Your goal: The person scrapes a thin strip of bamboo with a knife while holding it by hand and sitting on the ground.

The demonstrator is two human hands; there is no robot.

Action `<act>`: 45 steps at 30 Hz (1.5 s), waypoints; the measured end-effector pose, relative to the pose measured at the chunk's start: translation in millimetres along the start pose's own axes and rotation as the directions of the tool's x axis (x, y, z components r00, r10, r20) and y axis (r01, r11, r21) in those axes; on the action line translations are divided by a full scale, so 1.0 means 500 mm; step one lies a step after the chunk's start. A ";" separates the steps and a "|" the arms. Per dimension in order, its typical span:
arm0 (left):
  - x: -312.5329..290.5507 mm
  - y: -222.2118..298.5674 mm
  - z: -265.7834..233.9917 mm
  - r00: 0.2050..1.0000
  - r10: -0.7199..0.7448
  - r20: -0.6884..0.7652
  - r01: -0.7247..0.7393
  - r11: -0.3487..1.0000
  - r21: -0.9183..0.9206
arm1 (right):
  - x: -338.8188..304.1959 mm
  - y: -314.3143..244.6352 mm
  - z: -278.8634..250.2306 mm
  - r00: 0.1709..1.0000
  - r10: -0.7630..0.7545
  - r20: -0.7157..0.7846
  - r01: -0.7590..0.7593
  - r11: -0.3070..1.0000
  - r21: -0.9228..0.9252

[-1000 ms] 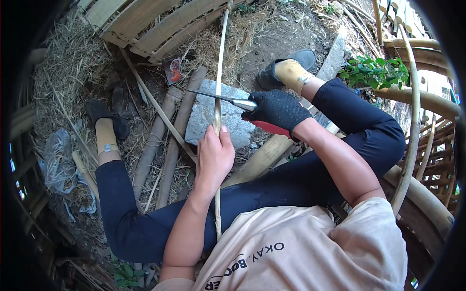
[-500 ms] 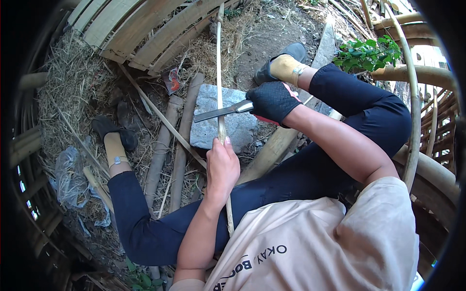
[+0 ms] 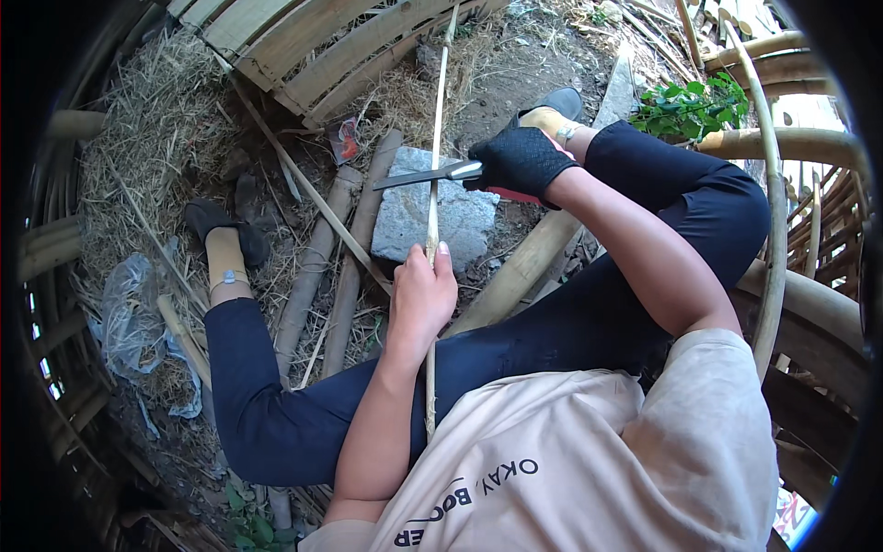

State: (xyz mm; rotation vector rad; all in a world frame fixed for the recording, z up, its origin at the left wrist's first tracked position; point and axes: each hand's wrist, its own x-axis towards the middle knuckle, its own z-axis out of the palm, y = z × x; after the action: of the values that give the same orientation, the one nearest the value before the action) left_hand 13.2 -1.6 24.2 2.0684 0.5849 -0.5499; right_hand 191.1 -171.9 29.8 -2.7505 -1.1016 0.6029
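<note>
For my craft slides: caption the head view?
Gloved right hand sets knife against bamboo strip gripped by left hand.

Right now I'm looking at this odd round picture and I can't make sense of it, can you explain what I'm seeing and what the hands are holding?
The view comes from a wide fisheye camera worn on a person's head, looking down, so straight edges curve near the rim. There is no machine; you see the person's own arms and legs. The left hand, bare, grips a thin bamboo strip that runs from the lap up across the picture. The right hand, in a black glove, holds a knife with its blade laid across the strip. Below them on the ground lies a flat grey stone, beside bamboo poles, straw, a clear plastic bag and slatted bamboo panels.
</note>
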 end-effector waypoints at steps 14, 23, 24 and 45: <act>-0.050 0.019 -0.014 0.983 -0.125 0.137 0.134 0.989 -0.064 | -0.075 -0.047 0.016 0.973 -0.098 0.211 0.081 0.993 0.084; -0.060 -0.031 0.033 0.978 0.059 -0.201 -0.074 0.995 -0.069 | -0.044 -0.066 0.040 0.980 -0.098 0.174 0.096 0.995 0.017; -0.066 -0.027 0.038 0.976 0.040 -0.215 -0.053 0.997 -0.059 | -0.045 -0.062 0.038 0.979 -0.099 0.180 0.097 0.995 0.022; -0.109 -0.032 0.030 0.982 0.044 -0.186 -0.056 0.996 -0.065 | -0.055 -0.080 0.058 0.962 -0.164 0.217 0.122 0.974 0.192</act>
State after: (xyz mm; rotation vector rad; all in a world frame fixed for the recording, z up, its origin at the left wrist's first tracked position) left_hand -41.8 -17.1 38.2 2.0748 0.6481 -0.3061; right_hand 135.7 -162.5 22.1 -2.4712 -1.2157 0.9692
